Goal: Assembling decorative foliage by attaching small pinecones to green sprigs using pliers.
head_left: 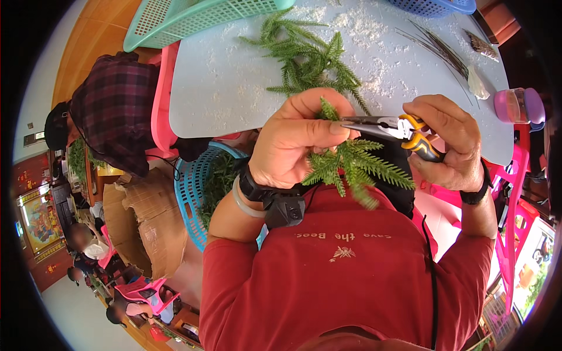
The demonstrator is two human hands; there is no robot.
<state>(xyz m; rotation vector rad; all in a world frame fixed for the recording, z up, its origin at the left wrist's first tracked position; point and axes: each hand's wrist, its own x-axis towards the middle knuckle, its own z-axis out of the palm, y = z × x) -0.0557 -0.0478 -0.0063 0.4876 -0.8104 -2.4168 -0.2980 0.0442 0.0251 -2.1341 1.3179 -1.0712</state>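
My left hand (304, 131) pinches a green artificial pine sprig (351, 164) between thumb and fingers, its needled tips fanning out below. In my right hand (453, 137) are long-nose pliers (389, 127) with yellow and black handles. The pliers' jaws point left and reach the sprig's upper part beside my left thumb. Whether the jaws grip anything there is hard to make out. Just beyond my hands, a pile of loose green sprigs (304, 55) lies on the pale table (216, 88).
White crumbs are scattered over the table. Thin dark wires (436, 47) and a lidded purple jar (518, 106) lie at right. A green basket (205, 26) and blue basket (433, 6) stand far off. Left are a blue basket (193, 193), a cardboard box (152, 219) and a person in plaid (114, 105).
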